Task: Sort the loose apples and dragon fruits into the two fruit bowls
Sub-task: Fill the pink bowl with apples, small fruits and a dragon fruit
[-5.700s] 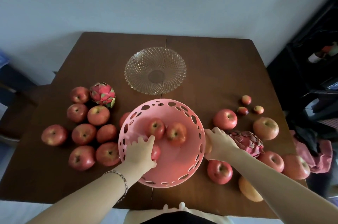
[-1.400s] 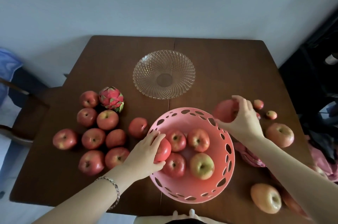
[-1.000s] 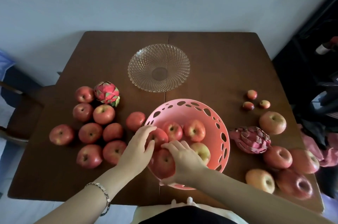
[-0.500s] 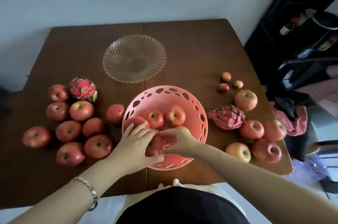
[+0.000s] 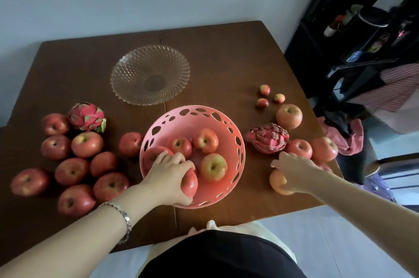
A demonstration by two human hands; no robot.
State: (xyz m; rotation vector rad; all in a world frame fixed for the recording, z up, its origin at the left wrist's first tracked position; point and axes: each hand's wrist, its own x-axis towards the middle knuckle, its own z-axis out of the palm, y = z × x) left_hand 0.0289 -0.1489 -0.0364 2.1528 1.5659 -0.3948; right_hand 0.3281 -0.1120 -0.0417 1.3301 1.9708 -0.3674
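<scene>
Mid-frame, the left hand [image 5: 167, 179] is curled round a red apple [image 5: 190, 184] at the near side of the pink bowl [image 5: 229, 139], among other apples, so the apple step is under way. At the lower right the right hand [image 5: 294, 172] lies over an orange apple [image 5: 277, 184] on the bench [image 5: 226, 62] and seems to wrap round it, though it hides much of it. Next that apple must go over the rim into the pink bowl; the left dragon fruit [image 5: 87, 116] and the right dragon fruit [image 5: 268, 139] likely go in the bare glass bowl [image 5: 149, 74] up top.
</scene>
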